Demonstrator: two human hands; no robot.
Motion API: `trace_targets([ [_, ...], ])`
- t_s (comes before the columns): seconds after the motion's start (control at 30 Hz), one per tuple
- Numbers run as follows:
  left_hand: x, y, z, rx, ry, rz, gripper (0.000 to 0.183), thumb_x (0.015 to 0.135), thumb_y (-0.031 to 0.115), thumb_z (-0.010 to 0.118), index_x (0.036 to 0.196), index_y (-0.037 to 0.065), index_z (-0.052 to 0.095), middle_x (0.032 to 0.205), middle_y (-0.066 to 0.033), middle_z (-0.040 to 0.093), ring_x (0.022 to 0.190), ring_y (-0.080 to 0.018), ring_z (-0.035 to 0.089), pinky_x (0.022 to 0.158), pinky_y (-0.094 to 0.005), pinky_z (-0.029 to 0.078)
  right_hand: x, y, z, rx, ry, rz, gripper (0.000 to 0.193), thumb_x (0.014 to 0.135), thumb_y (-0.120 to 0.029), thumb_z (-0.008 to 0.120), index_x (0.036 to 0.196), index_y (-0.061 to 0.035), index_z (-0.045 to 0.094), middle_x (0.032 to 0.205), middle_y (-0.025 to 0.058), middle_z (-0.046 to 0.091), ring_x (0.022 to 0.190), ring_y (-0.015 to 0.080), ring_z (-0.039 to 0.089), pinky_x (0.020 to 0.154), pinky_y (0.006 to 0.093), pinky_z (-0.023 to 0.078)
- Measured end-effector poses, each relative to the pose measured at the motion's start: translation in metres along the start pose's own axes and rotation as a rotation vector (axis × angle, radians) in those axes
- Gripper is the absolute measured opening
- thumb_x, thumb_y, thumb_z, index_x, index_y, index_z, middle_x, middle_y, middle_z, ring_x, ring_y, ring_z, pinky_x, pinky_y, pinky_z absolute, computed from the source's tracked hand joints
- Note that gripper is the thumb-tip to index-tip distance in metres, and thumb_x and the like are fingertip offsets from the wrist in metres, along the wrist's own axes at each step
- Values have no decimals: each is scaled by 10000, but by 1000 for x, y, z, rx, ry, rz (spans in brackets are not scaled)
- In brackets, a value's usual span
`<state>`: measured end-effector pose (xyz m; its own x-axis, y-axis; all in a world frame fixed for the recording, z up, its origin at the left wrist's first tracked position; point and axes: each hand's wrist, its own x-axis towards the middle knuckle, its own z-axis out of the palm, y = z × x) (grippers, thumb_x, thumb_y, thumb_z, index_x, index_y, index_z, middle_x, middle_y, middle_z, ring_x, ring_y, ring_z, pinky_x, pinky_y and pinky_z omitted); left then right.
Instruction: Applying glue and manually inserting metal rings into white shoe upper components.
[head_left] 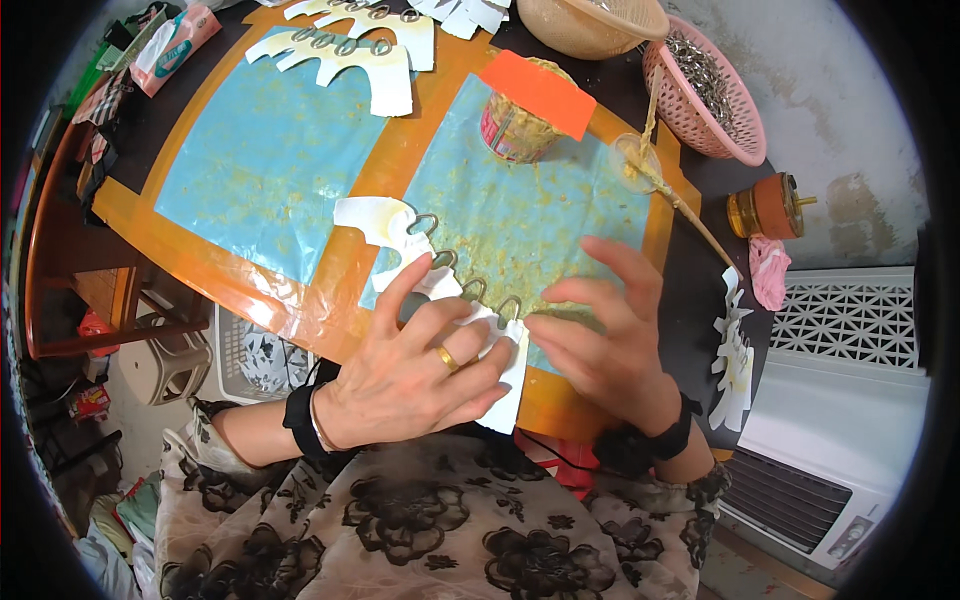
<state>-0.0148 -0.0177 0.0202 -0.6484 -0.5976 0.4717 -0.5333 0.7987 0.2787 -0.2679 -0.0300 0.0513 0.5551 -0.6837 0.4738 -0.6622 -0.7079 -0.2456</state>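
A white cut-out strip (375, 218) with a scalloped edge lies slantwise on the blue work sheet in front of me. Several metal rings (445, 259) stand along its edge. My left hand (415, 370) rests over the strip's near half, fingers spread across it, and covers part of it. Beside the strip's right end is my right hand (610, 345), its fingers apart and curved. One of its fingertips is at the strip's edge, close to the last metal ring (511, 306); whether it presses there I cannot make out.
Ahead stands a glue-smeared can (515, 130) with an orange card (540, 92) across its top. A stick (690, 212) lies to its right. Finished-looking white strips (340, 60) lie far left, others (733, 360) at the right edge. A pink basket (735, 120) holds metal rings.
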Motion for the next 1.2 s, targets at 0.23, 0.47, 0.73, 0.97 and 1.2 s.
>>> trace_targets([
  [0.23,-4,-1,5,-20,72,-11,306,876,430,763,1067,191,745,1124,12,626,1150,-230,597,1200,-651,333,10,1,-7,-215,-146,-271,273,800,-106,785,1056,-167,709,1144,-2,626,1324,259,574,1137,561,415],
  [0.47,-4,-1,6,-40,104,-12,254,895,399,754,1040,191,738,1080,21,616,1130,-211,617,1200,-653,342,14,2,-11,-287,-207,-506,147,855,-71,674,1001,-69,681,1136,23,571,1366,204,548,1209,518,421],
  [0.73,-4,-1,7,-58,106,-8,245,899,388,752,1025,179,727,1025,13,605,1117,-207,621,1205,-647,331,24,5,-11,-235,-260,-545,170,867,-69,643,1036,-58,660,1160,27,558,1360,195,545,1228,507,412],
  [0.97,-3,-2,6,-54,94,1,254,900,389,748,1037,177,721,1027,9,599,1127,-210,612,1203,-651,327,26,9,-17,-147,-444,-530,186,840,-63,657,1025,-46,649,1135,39,569,1314,217,568,1210,497,424],
  [1.2,-5,-2,7,-68,82,2,279,899,386,748,1073,171,713,1046,4,603,1137,-214,603,1194,-660,334,23,8,-23,-118,-371,-373,225,840,-85,681,1064,-67,684,1116,35,651,1258,254,607,1160,509,454],
])
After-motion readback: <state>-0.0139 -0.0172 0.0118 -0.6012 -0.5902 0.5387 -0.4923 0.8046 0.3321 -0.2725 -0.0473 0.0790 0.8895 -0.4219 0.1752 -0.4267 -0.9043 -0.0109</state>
